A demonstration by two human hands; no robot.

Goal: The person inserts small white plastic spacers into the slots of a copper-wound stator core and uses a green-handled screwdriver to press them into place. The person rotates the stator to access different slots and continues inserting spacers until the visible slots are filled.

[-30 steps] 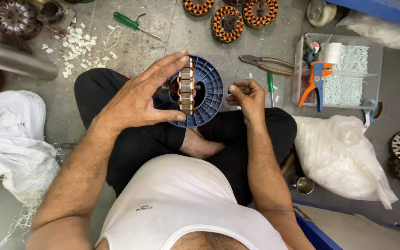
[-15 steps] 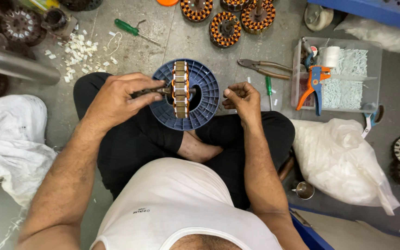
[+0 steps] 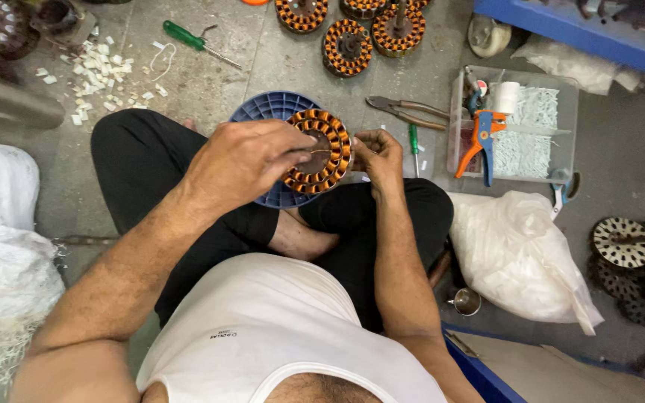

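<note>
Concrete floor, centre frame: left hand (image 3: 244, 160) fingers clamp copper-wound stator (image 3: 320, 151) against blue disc (image 3: 266, 112), steadying it; right hand (image 3: 376, 155) fingers pinch its edge.

Motor-winding workshop, floor-level work: copper-wound coils (image 3: 347, 46) on bare concrete floor (image 3: 278, 63), pliers (image 3: 404, 110), green screwdriver (image 3: 197, 42), clear parts tray (image 3: 516, 123), blue shelving (image 3: 576, 33), bare metal cores (image 3: 625, 242).
</note>
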